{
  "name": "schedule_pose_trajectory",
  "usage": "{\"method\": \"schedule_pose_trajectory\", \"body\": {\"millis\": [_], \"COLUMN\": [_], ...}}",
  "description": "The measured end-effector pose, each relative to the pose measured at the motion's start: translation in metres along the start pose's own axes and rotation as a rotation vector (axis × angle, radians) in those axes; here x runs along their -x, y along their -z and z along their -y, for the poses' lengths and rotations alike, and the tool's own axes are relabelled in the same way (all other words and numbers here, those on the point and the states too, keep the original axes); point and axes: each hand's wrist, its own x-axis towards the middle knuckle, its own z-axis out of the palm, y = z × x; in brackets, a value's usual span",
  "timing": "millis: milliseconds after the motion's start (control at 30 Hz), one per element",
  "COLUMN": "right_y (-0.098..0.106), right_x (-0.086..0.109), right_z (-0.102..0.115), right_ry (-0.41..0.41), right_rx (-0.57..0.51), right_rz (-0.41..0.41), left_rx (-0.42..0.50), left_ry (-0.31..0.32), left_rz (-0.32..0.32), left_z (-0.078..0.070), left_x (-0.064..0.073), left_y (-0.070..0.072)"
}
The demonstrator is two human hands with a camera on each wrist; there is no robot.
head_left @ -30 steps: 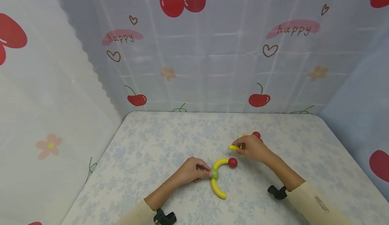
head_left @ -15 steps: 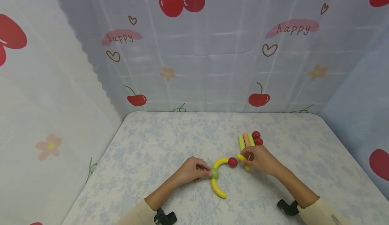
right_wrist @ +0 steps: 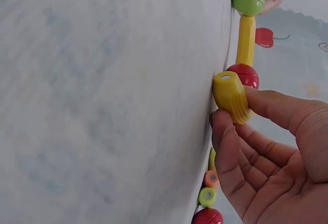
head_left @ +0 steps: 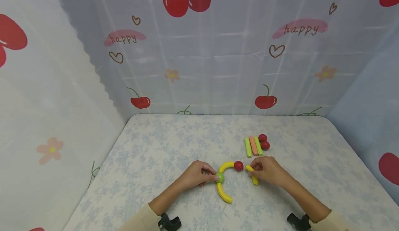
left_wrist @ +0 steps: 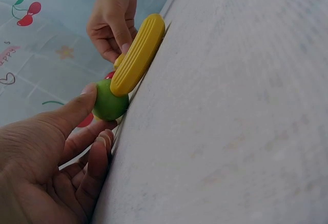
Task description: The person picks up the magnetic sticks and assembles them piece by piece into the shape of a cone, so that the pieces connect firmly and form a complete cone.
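My left hand (head_left: 198, 175) pinches a green ball (head_left: 220, 178) between thumb and fingers. Two curved yellow magnetic rods join that ball, an upper one (head_left: 226, 166) and a lower one (head_left: 224, 194). A red ball (head_left: 238, 166) sits at the upper rod's far end. In my right hand (head_left: 267, 170) a third curved yellow rod (head_left: 255, 179) is held by thumb and fingertips, just right of the red ball with a small gap. Its near end (right_wrist: 225, 78) shows a metal disc in the right wrist view. The left wrist view hides most of the red ball.
Behind my right hand lie two light green straight rods, left (head_left: 248, 147) and right (head_left: 258, 146), with an orange rod (head_left: 253, 145) between them. Two red balls, back (head_left: 263, 138) and front (head_left: 265, 145), touch that group. A cherry-printed curtain (head_left: 218, 51) surrounds the patterned table (head_left: 156, 144).
My right hand has come from the group of rods toward me, bringing the curved yellow rod beside the red ball and turning it. The left hand has stayed on the green ball.
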Motion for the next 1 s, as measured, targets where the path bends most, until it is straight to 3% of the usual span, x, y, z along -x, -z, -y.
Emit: {"method": "schedule_pose_trajectory", "body": {"millis": [267, 600, 1000], "right_y": [-0.004, -0.008, -0.008], "right_x": [0.003, 0.003, -0.001], "right_z": [0.006, 0.016, 0.015], "right_ry": [-0.013, -0.093, -0.088], "right_rx": [-0.067, -0.035, -0.086], "right_rz": [0.037, 0.031, 0.029], "left_rx": [-0.005, -0.007, -0.022], "left_ry": [-0.001, 0.000, -0.009], "left_rz": [-0.002, -0.004, 0.003], "left_z": [0.001, -0.001, 0.001], "left_x": [0.000, 0.000, 0.000], "left_y": [-0.001, -0.001, 0.000]}}
